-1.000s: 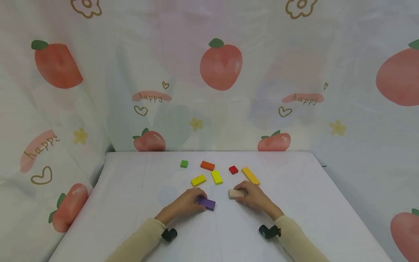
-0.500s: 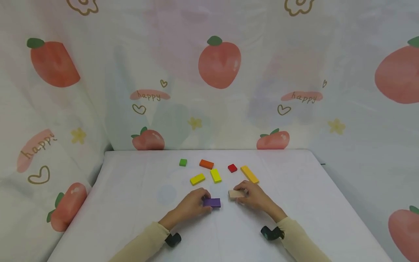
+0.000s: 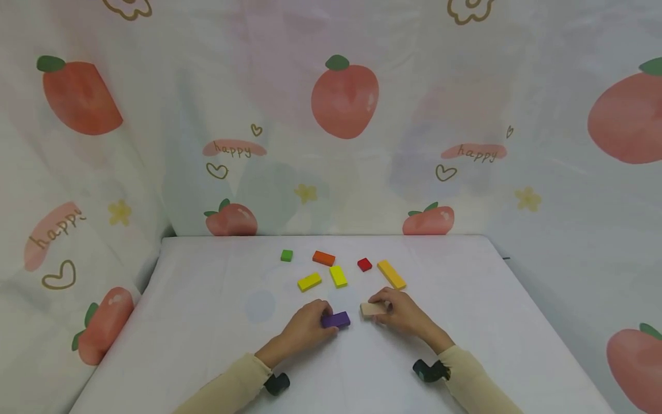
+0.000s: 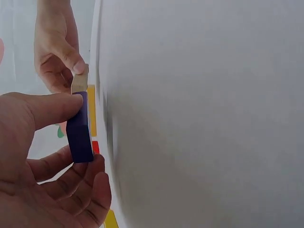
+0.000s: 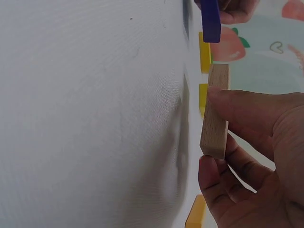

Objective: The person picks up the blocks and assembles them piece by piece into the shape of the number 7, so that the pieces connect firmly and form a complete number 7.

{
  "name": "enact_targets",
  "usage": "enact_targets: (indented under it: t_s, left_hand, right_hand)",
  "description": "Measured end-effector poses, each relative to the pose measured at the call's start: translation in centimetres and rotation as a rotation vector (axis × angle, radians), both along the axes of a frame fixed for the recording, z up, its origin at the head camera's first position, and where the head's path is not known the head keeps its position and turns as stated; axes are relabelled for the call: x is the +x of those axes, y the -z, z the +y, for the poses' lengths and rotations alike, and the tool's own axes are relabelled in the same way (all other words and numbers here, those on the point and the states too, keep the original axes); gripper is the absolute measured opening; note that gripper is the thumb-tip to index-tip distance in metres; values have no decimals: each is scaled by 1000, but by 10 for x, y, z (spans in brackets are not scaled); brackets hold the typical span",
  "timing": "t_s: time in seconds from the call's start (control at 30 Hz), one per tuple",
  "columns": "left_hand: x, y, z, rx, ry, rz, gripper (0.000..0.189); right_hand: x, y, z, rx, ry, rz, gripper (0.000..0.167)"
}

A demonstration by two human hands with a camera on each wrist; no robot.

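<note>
My left hand [image 3: 305, 326] pinches a purple block [image 3: 337, 319] between thumb and fingers. In the left wrist view the thumb lies on one side of the purple block [image 4: 80, 135], with fingertips at its lower end. A plain wooden block [image 3: 372, 310] is held by my right hand [image 3: 405, 313]. The right wrist view shows the thumb across the wooden block [image 5: 216, 123] and fingers at its near end. The two blocks face each other with a small gap between them.
Beyond the hands on the white table [image 3: 207, 322] lie a green block [image 3: 287, 255], an orange block [image 3: 323, 258], a red block [image 3: 364, 264], a long amber block [image 3: 391, 274] and two yellow blocks, one flat-lying [image 3: 309, 282] and one more upright in view [image 3: 338, 276]. A patterned cloth hangs behind.
My left hand has moved right with the purple block, turning it, so it is closer to the wooden block. The right hand has barely moved and keeps its grip.
</note>
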State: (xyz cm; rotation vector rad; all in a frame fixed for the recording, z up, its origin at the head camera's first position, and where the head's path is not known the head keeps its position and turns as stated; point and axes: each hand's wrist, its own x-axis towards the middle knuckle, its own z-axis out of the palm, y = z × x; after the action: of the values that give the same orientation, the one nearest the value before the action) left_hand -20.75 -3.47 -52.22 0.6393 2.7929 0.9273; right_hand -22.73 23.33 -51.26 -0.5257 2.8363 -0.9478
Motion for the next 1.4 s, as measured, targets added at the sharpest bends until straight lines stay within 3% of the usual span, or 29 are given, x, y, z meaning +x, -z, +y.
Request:
enact_targets:
  t_s: [0.37,0.93,1.4]
  left_hand:
    - [6,4,11,16,-65,-51,32]
    - [9,5,21,7,-128,-96,33]
    - [7,9,24,-31,-118,-57,32]
  right_hand:
    - [-1,-1,-3,17,-53,3,30]
    - [-11,6,-6,44,-223,62,29]
    - [-12,8,-12,64,-253,83,30]
